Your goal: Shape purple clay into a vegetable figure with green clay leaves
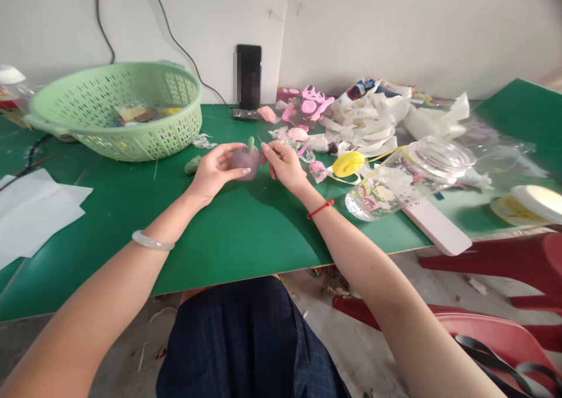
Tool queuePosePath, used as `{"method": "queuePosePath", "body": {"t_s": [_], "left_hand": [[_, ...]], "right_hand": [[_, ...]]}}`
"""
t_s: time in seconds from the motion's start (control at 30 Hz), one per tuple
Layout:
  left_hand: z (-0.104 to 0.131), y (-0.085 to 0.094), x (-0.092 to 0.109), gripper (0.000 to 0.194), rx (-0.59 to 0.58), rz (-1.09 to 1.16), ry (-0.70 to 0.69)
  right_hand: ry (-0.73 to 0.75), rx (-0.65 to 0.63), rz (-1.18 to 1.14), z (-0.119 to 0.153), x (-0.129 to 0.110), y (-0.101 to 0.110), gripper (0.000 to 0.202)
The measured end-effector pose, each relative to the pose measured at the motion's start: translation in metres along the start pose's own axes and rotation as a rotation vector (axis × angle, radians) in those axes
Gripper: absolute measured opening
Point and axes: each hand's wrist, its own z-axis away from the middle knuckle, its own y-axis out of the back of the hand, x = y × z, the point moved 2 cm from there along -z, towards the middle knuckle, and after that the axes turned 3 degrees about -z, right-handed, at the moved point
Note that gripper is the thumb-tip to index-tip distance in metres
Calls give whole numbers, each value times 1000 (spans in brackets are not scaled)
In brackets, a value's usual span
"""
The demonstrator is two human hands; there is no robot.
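My left hand (pixel 215 172) is wrapped round a purple ball (pixel 244 163) with a small green stem piece (pixel 251 143) on its top. Just right of the ball, my right hand (pixel 283 163) has its fingers pinched round a thin stick-like tool (pixel 259 139), whose tip points up and left towards the stem. A dark green lump (pixel 192 164) lies on the green table (pixel 246 228), beside my left hand.
A green basket (pixel 132 137) holding packets stands back left, with white paper (pixel 41 210) before it. A phone (pixel 249 77) leans on the wall. Right are pink pieces (pixel 312 104), white strips (pixel 369 117), a clear jar (pixel 395 181), a pale pink case (pixel 439 228) and a tub (pixel 529 203).
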Motion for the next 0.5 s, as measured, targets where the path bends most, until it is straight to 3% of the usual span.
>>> {"method": "queuePosePath", "body": {"t_s": [0.3,0.5], "left_hand": [[0,-1,0,67,-31,23,39],[-1,1,-1,66,-39,9,10]], "right_hand": [[112,6,137,1,-8,5,61],[39,31,99,0,-6,7,59]]}}
